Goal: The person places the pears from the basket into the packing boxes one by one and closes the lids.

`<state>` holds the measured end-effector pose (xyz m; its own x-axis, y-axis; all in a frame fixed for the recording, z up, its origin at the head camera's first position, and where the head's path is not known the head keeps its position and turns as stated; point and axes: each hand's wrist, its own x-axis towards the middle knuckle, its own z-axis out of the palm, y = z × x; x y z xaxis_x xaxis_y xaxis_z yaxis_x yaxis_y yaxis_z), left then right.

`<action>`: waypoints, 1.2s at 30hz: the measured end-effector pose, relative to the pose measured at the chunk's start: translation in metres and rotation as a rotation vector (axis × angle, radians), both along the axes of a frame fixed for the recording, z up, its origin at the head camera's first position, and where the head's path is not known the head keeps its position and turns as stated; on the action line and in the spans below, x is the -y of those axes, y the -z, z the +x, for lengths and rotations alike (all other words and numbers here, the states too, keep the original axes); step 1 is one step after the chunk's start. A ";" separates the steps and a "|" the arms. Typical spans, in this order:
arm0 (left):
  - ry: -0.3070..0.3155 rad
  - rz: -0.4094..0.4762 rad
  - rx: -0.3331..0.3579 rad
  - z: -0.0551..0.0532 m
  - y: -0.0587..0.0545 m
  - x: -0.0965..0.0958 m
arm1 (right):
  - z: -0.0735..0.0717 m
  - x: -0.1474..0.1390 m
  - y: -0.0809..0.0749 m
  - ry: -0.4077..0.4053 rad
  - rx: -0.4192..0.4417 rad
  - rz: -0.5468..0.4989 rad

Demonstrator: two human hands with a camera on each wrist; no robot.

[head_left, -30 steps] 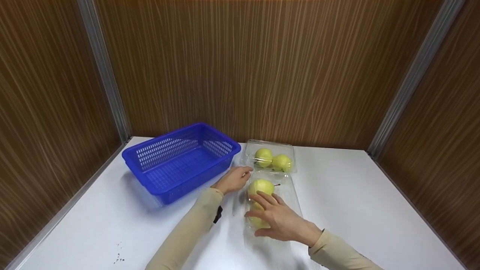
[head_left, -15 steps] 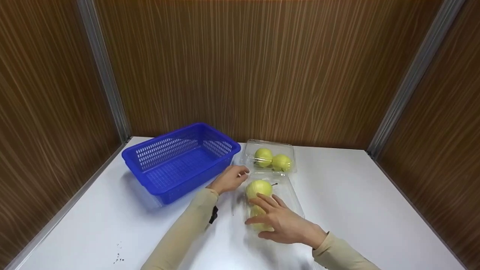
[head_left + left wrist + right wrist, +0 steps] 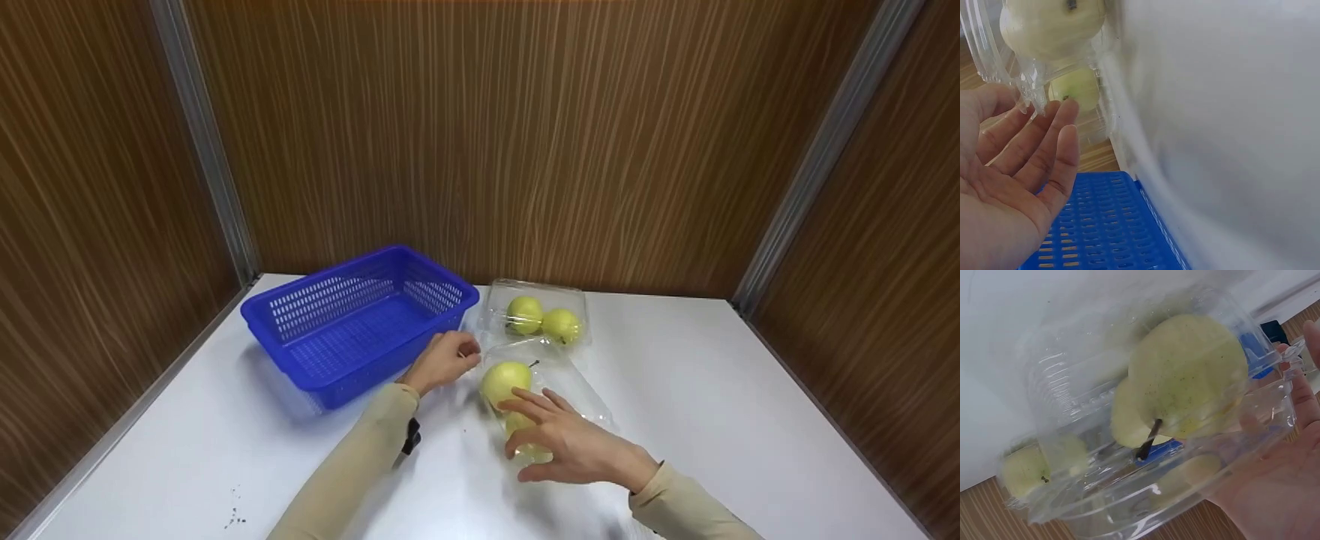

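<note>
A clear plastic clamshell container (image 3: 570,382) sits tilted between my two hands, with pears inside; the larger yellow-green pear (image 3: 506,384) has its dark stem showing. At its far left corner my left hand (image 3: 441,361) pinches the rim near the tabs (image 3: 1033,98), thumb on one side and fingers beyond. My right hand (image 3: 577,442) holds the near end, its fingers spread over the side and hiding much of the second pear (image 3: 519,424). In the right wrist view the right thumb (image 3: 1312,340) lies beside a tab; some fingers show through the plastic.
Behind stands another clear clamshell (image 3: 499,300) with two pears in it. A blue perforated basket (image 3: 330,386) is on the left of the white table (image 3: 675,405). Wood-grain panels (image 3: 480,150) enclose the table's back and sides. Small dark specks (image 3: 234,517) mark the front left.
My left hand has moved left and slightly up in the head view. The far end of the near container has swung left with its pear. My right hand has shifted slightly right.
</note>
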<state>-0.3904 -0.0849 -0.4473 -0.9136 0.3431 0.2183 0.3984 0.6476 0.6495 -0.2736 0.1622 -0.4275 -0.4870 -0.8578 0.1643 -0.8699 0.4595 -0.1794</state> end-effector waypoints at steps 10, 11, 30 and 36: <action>0.002 0.044 0.043 0.012 -0.002 0.010 | -0.001 -0.012 0.003 -0.028 -0.006 -0.063; 0.004 0.049 0.055 0.013 -0.002 0.011 | -0.001 -0.013 0.003 -0.030 -0.007 -0.070; 0.109 0.195 0.393 0.030 0.004 0.027 | -0.026 -0.061 0.011 0.168 -0.106 -0.222; 0.082 0.255 0.437 0.034 0.008 0.021 | -0.028 -0.072 0.014 0.404 0.066 -0.300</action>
<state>-0.3568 -0.1055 -0.4551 -0.9107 0.4028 -0.0918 0.0974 0.4252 0.8999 -0.3017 0.2343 -0.4417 -0.7878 -0.5186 0.3324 -0.6158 0.6768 -0.4035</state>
